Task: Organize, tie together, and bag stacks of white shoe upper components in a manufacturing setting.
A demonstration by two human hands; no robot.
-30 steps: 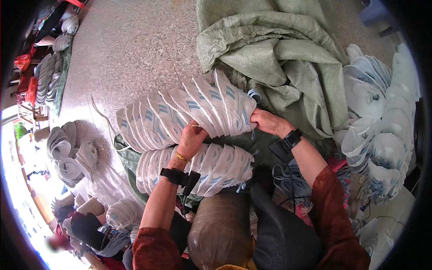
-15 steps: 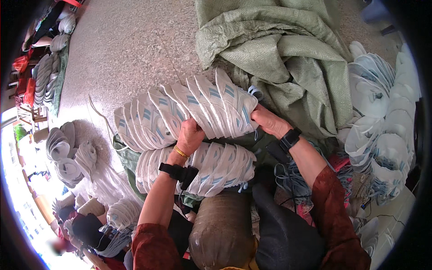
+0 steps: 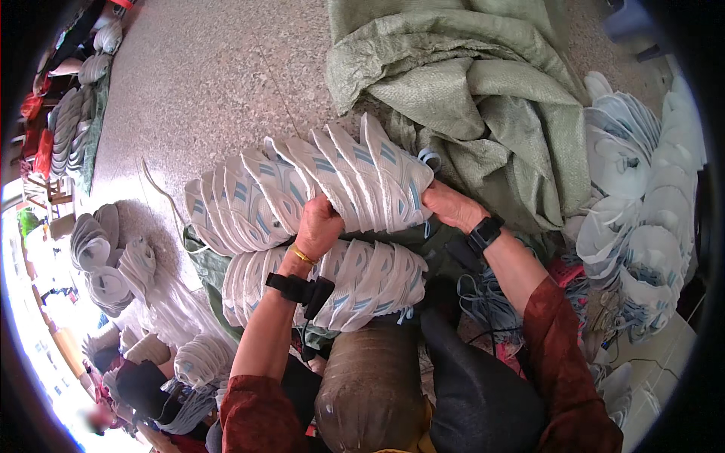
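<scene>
A long row of white shoe uppers with light blue stripes [image 3: 343, 177], nested one into another, lies across in front of me. My left hand [image 3: 320, 225] is closed on the near edge of this row, around its middle. At its right end, my right hand [image 3: 451, 204] grips the last shoe upper, thumb and fingers partly hidden by it. A blue lace loop [image 3: 430, 157] sticks out above that hand. Nearer to me is a second row of matching uppers [image 3: 362, 283], partly covered by my left forearm. Dark green cloth [image 3: 211, 272] shows under both rows.
A crumpled pale green woven sack [image 3: 483, 98] spreads over the floor beyond. White uppers are piled at the right [image 3: 649, 241] and left [image 3: 106, 257]. A brown wrapped cylinder [image 3: 370, 385] stands between my legs. Another person's bundles [image 3: 72, 128] lie far left.
Both hands keep their grip in nearly the same place. The view has shifted slightly, so things on the left appear a little further left.
</scene>
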